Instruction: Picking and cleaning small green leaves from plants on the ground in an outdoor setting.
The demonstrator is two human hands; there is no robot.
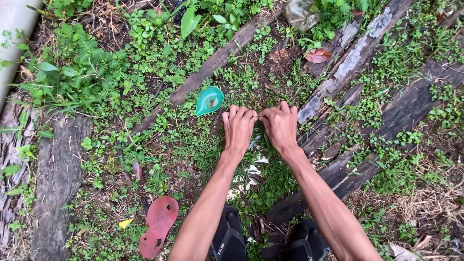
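My left hand [238,129] and my right hand [281,126] reach down side by side over weedy ground, fingers curled and fingertips meeting just above the low green plants. They seem to pinch something thin between them, but what it is stays hidden by the fingers. A green teardrop-shaped plastic piece [209,100] lies just left of my left hand. Below the hands, white scraps [251,170] lie among the weeds. My feet in dark sandals [228,238] stand at the bottom edge.
Weathered wooden planks [203,75] cross the ground diagonally, with more rotten boards [349,58] on the right and a plank [58,179] on the left. A worn red sandal sole [158,225] lies at lower left. A grey pipe [14,34] runs along the upper left.
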